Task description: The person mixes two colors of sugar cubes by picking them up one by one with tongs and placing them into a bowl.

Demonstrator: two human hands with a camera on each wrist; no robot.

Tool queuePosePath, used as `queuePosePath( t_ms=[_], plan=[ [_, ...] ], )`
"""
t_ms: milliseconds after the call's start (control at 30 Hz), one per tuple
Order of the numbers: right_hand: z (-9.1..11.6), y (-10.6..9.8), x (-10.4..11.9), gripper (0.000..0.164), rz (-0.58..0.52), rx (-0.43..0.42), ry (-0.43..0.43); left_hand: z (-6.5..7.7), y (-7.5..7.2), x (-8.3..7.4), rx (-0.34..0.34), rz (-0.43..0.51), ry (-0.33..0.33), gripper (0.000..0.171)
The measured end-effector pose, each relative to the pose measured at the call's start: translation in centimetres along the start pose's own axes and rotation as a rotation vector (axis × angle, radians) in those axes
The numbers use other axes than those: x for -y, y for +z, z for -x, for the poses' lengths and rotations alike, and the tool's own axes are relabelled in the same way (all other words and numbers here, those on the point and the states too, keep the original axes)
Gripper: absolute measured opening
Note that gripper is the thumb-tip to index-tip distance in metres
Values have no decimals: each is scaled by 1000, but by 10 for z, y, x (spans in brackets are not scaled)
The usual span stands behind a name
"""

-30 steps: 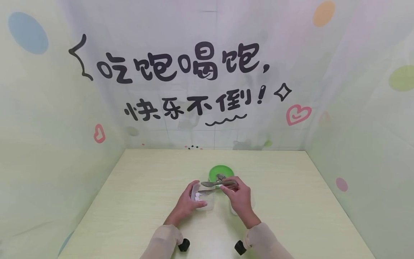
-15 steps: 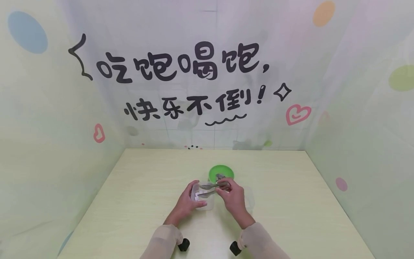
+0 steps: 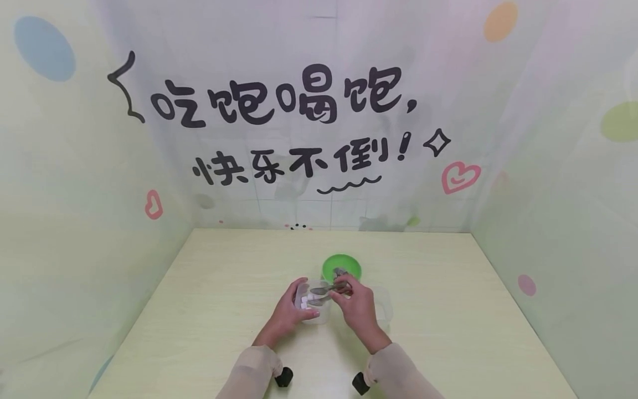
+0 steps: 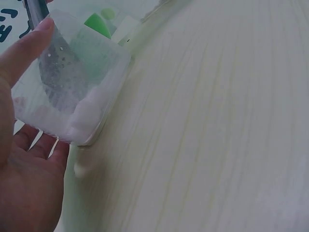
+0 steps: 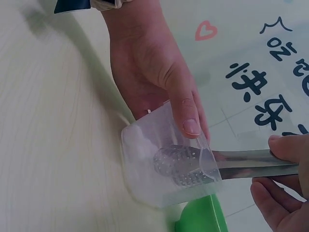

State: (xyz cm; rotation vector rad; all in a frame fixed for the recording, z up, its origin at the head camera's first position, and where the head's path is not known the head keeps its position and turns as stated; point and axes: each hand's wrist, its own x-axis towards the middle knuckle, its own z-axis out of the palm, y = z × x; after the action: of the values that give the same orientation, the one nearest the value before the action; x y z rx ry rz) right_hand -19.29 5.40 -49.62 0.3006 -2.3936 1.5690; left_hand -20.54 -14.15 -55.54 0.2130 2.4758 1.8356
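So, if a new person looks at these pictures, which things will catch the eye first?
Probably the large black lettering across the back wall comes first. Next is the bright green bowl on the pale table, just beyond the hands. In the middle foreground, the left hand grips a translucent container, while the right hand holds metal tongs with their tips inside it.
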Motion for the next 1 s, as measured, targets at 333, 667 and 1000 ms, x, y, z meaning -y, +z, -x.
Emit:
queuePosePath(
  t_ms=[333, 667, 1000],
  plan=[
    [-1, 0, -1, 23, 10, 4, -21, -1, 0, 0, -5, 7, 0, 90],
    [-1, -2, 0, 22, 28, 4, -29, -1, 1, -1, -1, 10, -4, 91],
    [2, 1, -4, 25, 45, 34, -55, 0, 1, 0, -2, -6, 12, 90]
  ],
)
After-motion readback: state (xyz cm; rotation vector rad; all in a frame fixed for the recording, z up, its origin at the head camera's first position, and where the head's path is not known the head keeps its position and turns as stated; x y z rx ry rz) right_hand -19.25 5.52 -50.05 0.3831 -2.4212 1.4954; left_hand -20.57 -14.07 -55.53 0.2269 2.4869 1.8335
